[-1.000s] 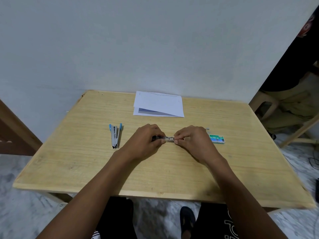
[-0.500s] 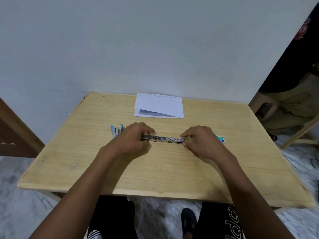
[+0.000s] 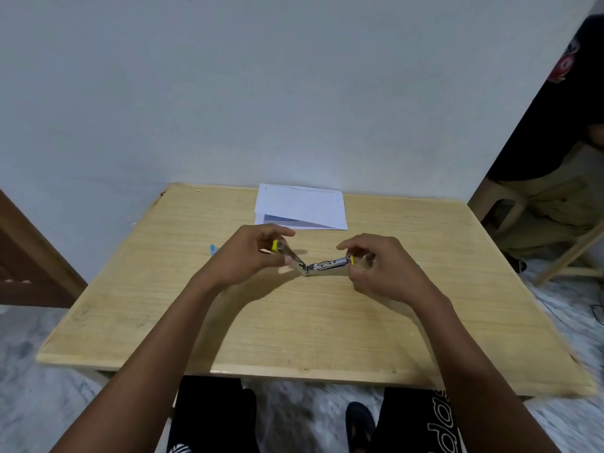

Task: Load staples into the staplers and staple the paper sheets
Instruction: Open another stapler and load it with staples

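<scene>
A small metal stapler with yellow ends point(image 3: 322, 266) is swung open into a shallow V just above the middle of the wooden table point(image 3: 294, 322). My left hand point(image 3: 251, 253) pinches its raised left arm near the yellow tip. My right hand point(image 3: 382, 266) grips the right half, which lies nearly flat. A stack of white paper sheets point(image 3: 302, 206) lies at the table's far edge. Only a sliver of the blue stapler point(image 3: 212, 249) shows behind my left wrist. The staple box is almost hidden behind my right hand.
The table stands against a pale wall. A wooden frame point(image 3: 26, 266) is on the left. A seated person and a plastic stool point(image 3: 510, 204) are at the right, beside a wooden leg. My legs and feet show under the near edge.
The stapler was closed a second ago, then spread out flat between my hands. Now its left half is lifted, folding it into a V, and both hands have risen slightly.
</scene>
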